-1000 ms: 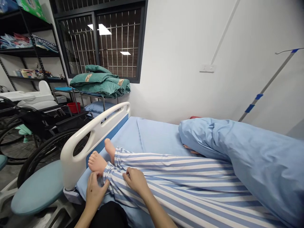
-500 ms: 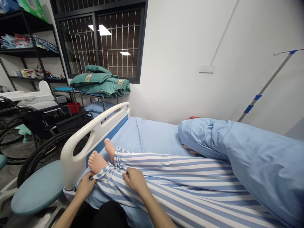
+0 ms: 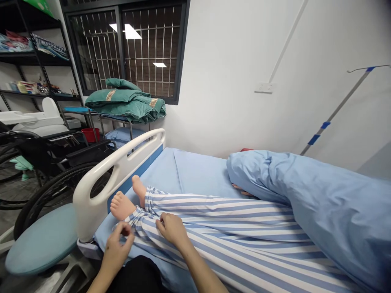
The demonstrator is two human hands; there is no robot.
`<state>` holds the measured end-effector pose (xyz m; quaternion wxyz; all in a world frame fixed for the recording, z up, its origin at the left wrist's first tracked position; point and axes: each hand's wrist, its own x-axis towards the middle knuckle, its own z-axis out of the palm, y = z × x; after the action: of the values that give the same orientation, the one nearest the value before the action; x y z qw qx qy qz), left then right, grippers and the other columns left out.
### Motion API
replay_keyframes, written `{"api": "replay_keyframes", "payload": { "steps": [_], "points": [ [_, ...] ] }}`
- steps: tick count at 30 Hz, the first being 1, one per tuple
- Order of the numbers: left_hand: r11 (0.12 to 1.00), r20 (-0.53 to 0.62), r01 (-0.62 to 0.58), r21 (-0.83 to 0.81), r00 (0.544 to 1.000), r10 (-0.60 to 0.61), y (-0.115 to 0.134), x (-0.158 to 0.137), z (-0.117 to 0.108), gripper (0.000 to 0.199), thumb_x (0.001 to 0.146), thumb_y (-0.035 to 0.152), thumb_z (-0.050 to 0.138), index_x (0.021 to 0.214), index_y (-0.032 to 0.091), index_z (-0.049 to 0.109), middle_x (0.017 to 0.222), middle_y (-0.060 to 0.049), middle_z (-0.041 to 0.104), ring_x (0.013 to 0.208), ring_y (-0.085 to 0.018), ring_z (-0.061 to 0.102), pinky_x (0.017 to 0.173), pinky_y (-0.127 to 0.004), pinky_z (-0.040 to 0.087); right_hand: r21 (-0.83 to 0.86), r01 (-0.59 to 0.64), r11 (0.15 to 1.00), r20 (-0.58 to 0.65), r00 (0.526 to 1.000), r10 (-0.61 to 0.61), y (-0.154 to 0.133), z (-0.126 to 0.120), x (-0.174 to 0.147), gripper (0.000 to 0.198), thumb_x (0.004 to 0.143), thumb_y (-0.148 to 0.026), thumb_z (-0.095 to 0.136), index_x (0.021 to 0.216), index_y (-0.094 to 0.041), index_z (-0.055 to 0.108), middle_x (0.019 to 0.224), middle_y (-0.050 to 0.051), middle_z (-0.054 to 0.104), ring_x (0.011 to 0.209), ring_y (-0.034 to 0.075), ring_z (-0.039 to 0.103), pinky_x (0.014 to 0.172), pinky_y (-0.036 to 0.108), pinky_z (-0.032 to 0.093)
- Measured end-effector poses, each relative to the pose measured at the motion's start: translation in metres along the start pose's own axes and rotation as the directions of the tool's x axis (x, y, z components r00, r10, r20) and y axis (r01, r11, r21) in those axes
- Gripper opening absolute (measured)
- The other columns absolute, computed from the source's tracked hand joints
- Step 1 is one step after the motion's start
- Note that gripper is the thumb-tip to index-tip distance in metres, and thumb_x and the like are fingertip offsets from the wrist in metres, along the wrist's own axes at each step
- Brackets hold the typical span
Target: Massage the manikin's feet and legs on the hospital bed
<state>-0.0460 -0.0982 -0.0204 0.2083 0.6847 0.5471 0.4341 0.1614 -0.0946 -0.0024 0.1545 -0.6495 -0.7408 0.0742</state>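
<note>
Blue-and-white striped trousers cover two legs lying along the bed. Two smooth, manikin-like bare feet, the near foot and the far foot, stick out of the gathered cuffs. Just below the near foot, my left hand is raised beside the cuff, fingers curved, thumb apart, nothing visible between them. My right hand lies on the near shin, its bent fingers closed on the trouser cloth. A light blue quilt is folded back over the upper body, and part of a hand shows under its edge.
A white footboard closes the bed's left end. Beyond it are a wheelchair, a round stool and green folded bedding on a stand. A drip pole rises behind the quilt.
My left hand has let go of the near trouser cuff under the foot and moved up and right, its fingers opening. My right hand keeps its place on the shin. The view has shifted slightly.
</note>
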Motion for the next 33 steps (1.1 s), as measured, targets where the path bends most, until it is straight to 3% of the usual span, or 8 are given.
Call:
{"api": "replay_keyframes", "payload": {
  "steps": [3, 6, 8, 12, 16, 24, 29, 33],
  "points": [
    [0.976, 0.216, -0.065, -0.207, 0.97, 0.111, 0.04, 0.014, 0.015, 0.018, 0.074, 0.031, 0.044, 0.063, 0.018, 0.044, 0.061, 0.002, 0.046, 0.06, -0.011, 0.044, 0.06, -0.021, 0.038, -0.004, 0.003, 1.0, -0.003, 1.0, -0.003, -0.001, 0.0, 0.0, 0.032, 0.087, -0.039, 0.034, 0.084, -0.018, 0.059, 0.082, 0.007, 0.067, 0.078, 0.019, 0.061, 0.062, 0.026, 0.033],
    [0.953, 0.244, 0.005, -0.304, 0.967, 0.073, 0.057, 0.035, 0.045, 0.029, 0.078, 0.036, 0.041, 0.055, 0.018, 0.036, 0.053, 0.004, 0.037, 0.054, -0.009, 0.038, 0.053, -0.02, 0.033, -0.015, 0.014, 1.0, -0.012, 1.0, -0.015, 0.0, 0.0, -0.001, 0.032, 0.088, -0.036, 0.032, 0.083, -0.018, 0.058, 0.081, 0.006, 0.067, 0.075, 0.019, 0.061, 0.06, 0.026, 0.032],
    [0.97, 0.257, 0.009, -0.243, 0.965, 0.055, 0.053, 0.047, 0.065, 0.033, 0.079, 0.037, 0.039, 0.053, 0.018, 0.032, 0.05, 0.004, 0.034, 0.052, -0.009, 0.036, 0.053, -0.02, 0.03, -0.02, 0.027, 0.999, -0.026, 0.999, -0.028, 0.001, 0.001, -0.001, 0.031, 0.089, -0.032, 0.03, 0.087, -0.019, 0.058, 0.082, 0.006, 0.067, 0.074, 0.019, 0.061, 0.059, 0.026, 0.031],
    [0.98, 0.267, -0.146, 0.134, 0.958, 0.106, 0.028, 0.058, 0.086, 0.028, 0.079, 0.029, 0.039, 0.054, 0.017, 0.039, 0.05, 0.003, 0.041, 0.054, -0.01, 0.04, 0.056, -0.023, 0.025, -0.026, 0.032, 0.999, -0.038, 0.999, -0.033, 0.002, 0.002, 0.0, 0.029, 0.089, -0.027, 0.029, 0.088, -0.019, 0.057, 0.083, 0.006, 0.067, 0.073, 0.018, 0.061, 0.059, 0.025, 0.03],
    [0.91, 0.267, -0.24, 0.34, 0.952, 0.151, 0.015, 0.057, 0.087, 0.022, 0.079, 0.024, 0.038, 0.061, 0.018, 0.049, 0.059, 0.0, 0.055, 0.06, -0.012, 0.048, 0.058, -0.024, 0.023, -0.021, 0.028, 0.999, -0.038, 0.999, -0.029, 0.002, 0.004, 0.002, 0.026, 0.088, -0.028, 0.032, 0.085, -0.019, 0.056, 0.081, 0.005, 0.066, 0.072, 0.017, 0.06, 0.057, 0.025, 0.029],
    [0.874, 0.253, -0.176, 0.454, 0.965, 0.063, 0.023, 0.056, 0.085, 0.02, 0.079, 0.025, 0.041, 0.065, 0.019, 0.055, 0.065, -0.001, 0.062, 0.063, -0.013, 0.054, 0.055, -0.025, 0.021, 0.077, 0.064, 0.995, -0.095, 0.994, -0.056, 0.0, -0.009, -0.002, 0.019, 0.084, -0.022, 0.038, 0.077, -0.019, 0.055, 0.076, 0.002, 0.064, 0.07, 0.015, 0.057, 0.058, 0.023, 0.027],
    [0.864, 0.216, -0.191, 0.467, 0.971, 0.098, 0.023, 0.054, 0.086, 0.02, 0.078, 0.023, 0.042, 0.063, 0.019, 0.054, 0.062, 0.0, 0.06, 0.06, -0.012, 0.053, 0.055, -0.025, 0.021, 0.24, -0.01, 0.971, -0.224, 0.972, 0.065, -0.001, -0.036, -0.008, 0.022, 0.085, -0.026, 0.037, 0.069, -0.018, 0.05, 0.066, 0.0, 0.059, 0.06, 0.011, 0.05, 0.055, 0.021, 0.026],
    [0.855, 0.19, -0.231, 0.464, 0.969, 0.159, 0.022, 0.051, 0.084, 0.02, 0.079, 0.022, 0.04, 0.064, 0.019, 0.054, 0.063, -0.001, 0.059, 0.063, -0.013, 0.053, 0.057, -0.025, 0.023, 0.301, -0.071, 0.951, -0.192, 0.972, 0.133, 0.006, -0.028, -0.008, 0.027, 0.085, -0.029, 0.038, 0.062, -0.018, 0.046, 0.055, -0.002, 0.053, 0.052, 0.009, 0.045, 0.051, 0.021, 0.023]
  ]
}}
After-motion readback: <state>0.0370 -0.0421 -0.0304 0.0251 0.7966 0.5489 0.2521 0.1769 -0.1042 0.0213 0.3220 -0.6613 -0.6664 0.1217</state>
